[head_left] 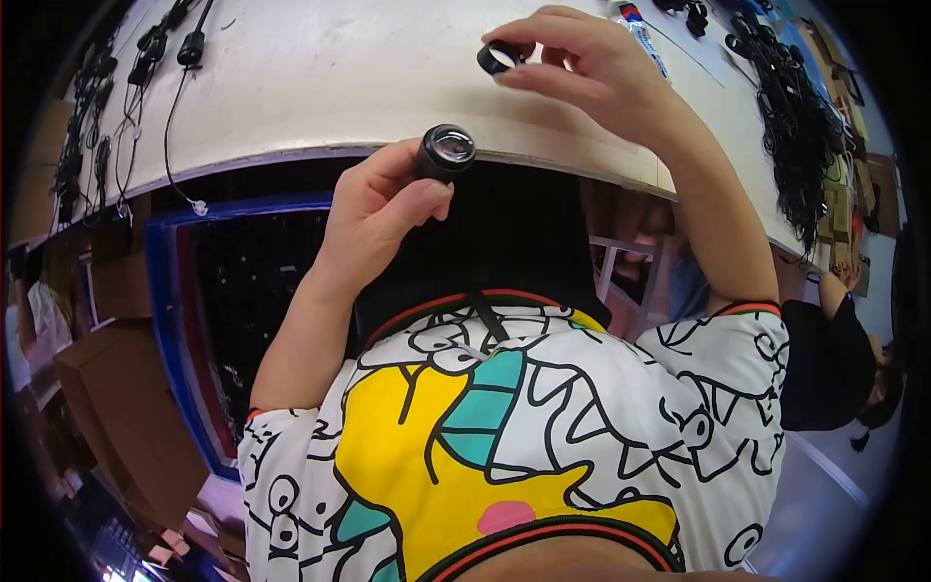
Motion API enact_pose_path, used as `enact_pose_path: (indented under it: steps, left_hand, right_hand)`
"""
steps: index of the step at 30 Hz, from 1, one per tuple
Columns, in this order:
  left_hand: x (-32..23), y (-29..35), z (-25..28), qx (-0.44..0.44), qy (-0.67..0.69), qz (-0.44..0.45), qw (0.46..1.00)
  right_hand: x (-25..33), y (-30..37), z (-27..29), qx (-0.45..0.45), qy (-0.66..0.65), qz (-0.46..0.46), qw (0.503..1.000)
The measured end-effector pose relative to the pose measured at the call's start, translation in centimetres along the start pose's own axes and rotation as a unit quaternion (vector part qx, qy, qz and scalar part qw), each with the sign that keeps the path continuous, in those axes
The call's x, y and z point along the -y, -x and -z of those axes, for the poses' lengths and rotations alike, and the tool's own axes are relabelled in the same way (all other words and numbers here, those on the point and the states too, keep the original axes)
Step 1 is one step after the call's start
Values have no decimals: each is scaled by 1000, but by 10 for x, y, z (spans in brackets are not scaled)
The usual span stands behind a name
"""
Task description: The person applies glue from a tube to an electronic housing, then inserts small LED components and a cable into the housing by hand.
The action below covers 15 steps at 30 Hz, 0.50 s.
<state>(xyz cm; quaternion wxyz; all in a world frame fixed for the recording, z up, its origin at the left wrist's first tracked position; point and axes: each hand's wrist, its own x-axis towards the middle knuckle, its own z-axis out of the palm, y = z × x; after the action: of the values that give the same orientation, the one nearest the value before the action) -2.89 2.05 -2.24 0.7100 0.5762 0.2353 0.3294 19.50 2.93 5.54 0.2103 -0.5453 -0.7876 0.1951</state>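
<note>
My left hand (383,199) is closed around a short black cylinder with a glassy lens (453,145) at its upper end, held just off the near edge of the table. The lens end tilts up toward me. Farther to the right, my right hand (592,68) pinches a thin black ring (498,58) between thumb and fingers above the tabletop. Through the ring's opening the pale surface shows. The ring and the cylinder are apart. My left fingers hide the lower part of the cylinder.
Black cables with small cylindrical units (191,48) lie along the table's left side. A thick bundle of black cables (790,126) rests at the right. Behind my right hand is a white and blue tube (640,34). Another person (829,359) is at the right, near cardboard boxes.
</note>
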Motion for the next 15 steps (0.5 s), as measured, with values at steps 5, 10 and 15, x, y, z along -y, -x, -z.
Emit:
enact_pose_path:
  steps: [5,10,15]
  left_hand:
    - [3,-1,-11,10,4,9,1000]
    - [6,-3,-21,32,12,-3,999]
    - [2,-1,-25,53,26,-4,998]
  right_hand:
    - [21,27,-2,-8,-126,112,986]
    - [26,43,-7,-17,-137,82,987]
    - [24,50,-12,-13,-111,104,988]
